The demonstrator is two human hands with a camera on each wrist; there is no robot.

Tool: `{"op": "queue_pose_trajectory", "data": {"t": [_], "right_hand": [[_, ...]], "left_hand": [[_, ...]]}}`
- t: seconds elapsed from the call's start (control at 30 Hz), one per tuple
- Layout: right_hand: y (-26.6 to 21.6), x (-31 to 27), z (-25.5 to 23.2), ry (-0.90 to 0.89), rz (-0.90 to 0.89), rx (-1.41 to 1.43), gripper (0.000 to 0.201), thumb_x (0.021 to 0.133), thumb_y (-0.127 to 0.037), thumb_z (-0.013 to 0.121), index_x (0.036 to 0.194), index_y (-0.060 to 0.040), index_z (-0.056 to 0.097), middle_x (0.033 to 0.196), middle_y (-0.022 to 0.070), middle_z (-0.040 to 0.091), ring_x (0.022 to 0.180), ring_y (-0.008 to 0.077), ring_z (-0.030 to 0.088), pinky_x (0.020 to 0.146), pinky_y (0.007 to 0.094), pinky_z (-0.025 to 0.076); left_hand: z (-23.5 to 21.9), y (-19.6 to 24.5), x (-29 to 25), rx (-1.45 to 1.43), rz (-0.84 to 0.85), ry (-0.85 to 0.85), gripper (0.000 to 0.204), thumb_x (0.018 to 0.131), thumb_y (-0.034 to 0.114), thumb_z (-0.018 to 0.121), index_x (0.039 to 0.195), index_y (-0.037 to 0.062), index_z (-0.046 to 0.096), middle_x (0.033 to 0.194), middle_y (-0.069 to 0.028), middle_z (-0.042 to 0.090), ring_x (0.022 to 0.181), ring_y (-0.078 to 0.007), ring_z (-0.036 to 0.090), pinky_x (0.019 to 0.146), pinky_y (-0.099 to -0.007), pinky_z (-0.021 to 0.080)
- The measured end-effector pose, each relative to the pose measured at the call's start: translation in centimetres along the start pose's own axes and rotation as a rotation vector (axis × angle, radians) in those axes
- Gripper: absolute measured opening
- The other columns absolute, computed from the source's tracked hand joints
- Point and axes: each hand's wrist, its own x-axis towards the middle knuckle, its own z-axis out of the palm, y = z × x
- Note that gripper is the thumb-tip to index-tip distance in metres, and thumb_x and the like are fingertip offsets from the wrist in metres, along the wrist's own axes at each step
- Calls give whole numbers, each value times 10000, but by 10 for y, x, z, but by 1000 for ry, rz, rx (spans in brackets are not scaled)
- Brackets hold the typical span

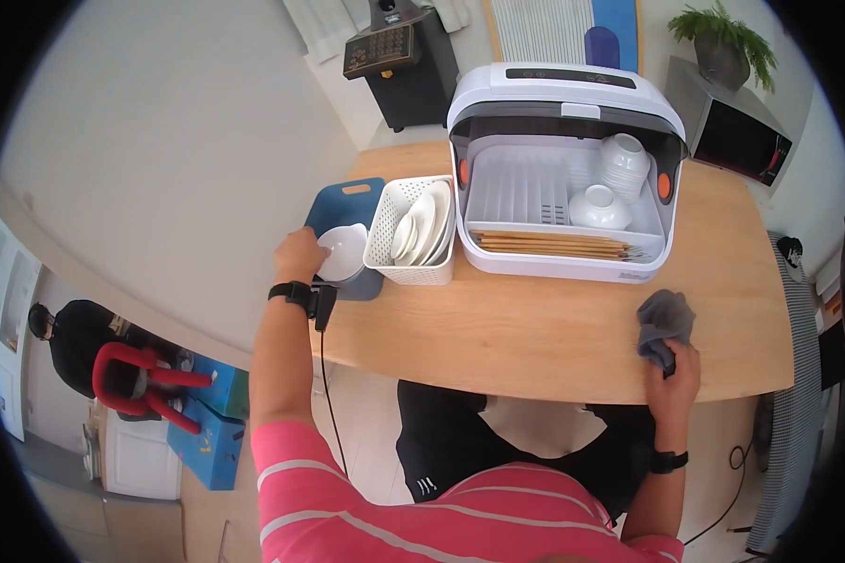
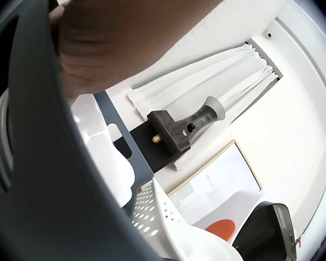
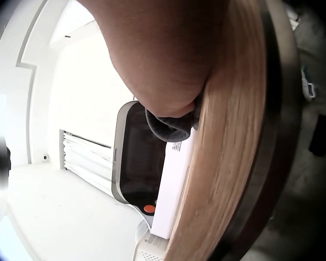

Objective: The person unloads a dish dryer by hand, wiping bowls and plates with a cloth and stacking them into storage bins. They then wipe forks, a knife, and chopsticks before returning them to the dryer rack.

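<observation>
The left hand (image 1: 300,255) reaches over the rim of a blue-grey basket (image 1: 355,204), its fingers curled on the edge of a white bowl (image 1: 344,251) inside. In the left wrist view the basket wall (image 2: 49,163) covers much of the frame and hides the fingertips. At the table's right front, the right hand (image 1: 674,375) pinches a crumpled grey cloth (image 1: 665,321) that lies on the wood. The right wrist view shows the cloth (image 3: 171,128) bunched under the right hand (image 3: 157,65).
A white perforated basket (image 1: 432,274) with plates stands beside the blue-grey one. Behind is an open dish cabinet (image 1: 573,267) holding white bowls and chopsticks. A microwave (image 1: 737,131) and plant (image 1: 723,52) are at back right. Another person (image 1: 80,342) is at far left.
</observation>
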Motion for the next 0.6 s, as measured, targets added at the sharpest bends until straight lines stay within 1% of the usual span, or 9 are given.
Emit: {"op": "queue_pose_trajectory", "data": {"t": [0.2,0.23,0.3,0.33,0.4,0.43,0.5,0.53,0.6], "right_hand": [[4,0,2,-2,-28,-5,349,779,-3,671,1121,-61,639,1036,171,645,995,415,603,874,471,490],[4,0,2,-4,-33,-5,349,779,-3,671,1121,-61,639,1036,171,645,995,415,603,874,471,490],[4,0,2,-2,-32,-15,357,776,-1,664,1127,-63,637,1032,173,639,999,415,600,879,472,488],[4,0,2,-4,-37,-15,357,776,-1,664,1127,-63,637,1032,173,639,999,415,600,879,472,488],[2,0,2,1,-28,5,364,773,7,662,1129,-61,640,1033,183,638,993,426,600,885,474,490],[2,-1,2,0,-33,6,364,773,7,662,1129,-61,640,1033,183,638,993,426,600,885,474,490],[5,-2,1,-12,5,12,368,793,4,669,1155,-52,642,1085,187,660,1038,406,625,923,445,501],[6,-2,3,-11,4,-4,368,793,4,669,1155,-52,642,1085,187,660,1038,406,625,923,445,501],[3,0,6,-43,247,221,357,831,-15,688,1185,-43,646,1153,179,675,1098,324,646,964,389,500]], "left_hand": [[-2,-17,1,-296,-47,183,323,940,269,613,1120,0,607,1093,-243,725,1014,-417,703,877,-509,558],[-4,-19,0,-298,-52,182,323,940,269,613,1120,0,607,1093,-243,725,1014,-417,703,877,-509,558],[-16,-19,-9,-414,-75,356,273,944,240,558,1063,-4,591,1004,-235,724,948,-381,716,772,-485,574],[-24,-18,-16,-416,-80,355,273,944,240,558,1063,-4,591,1004,-235,724,948,-381,716,772,-485,574],[-43,-3,-43,-1039,-187,323,285,918,189,521,1115,-8,583,1012,-206,702,908,-340,713,657,-438,577],[-36,-2,-51,-1041,-192,326,285,918,189,521,1115,-8,583,1012,-206,702,908,-340,713,657,-438,577],[-12,4,-72,-1629,-3,233,454,917,197,517,1316,-19,528,1163,-206,656,958,-301,704,665,-415,613],[0,16,-90,-1835,19,72,526,904,211,531,1380,-11,490,1229,-207,638,1000,-310,701,672,-420,617],[20,50,-131,-2120,72,-268,637,883,242,553,1464,4,441,1324,-203,612,1089,-330,684,721,-454,623]]}}
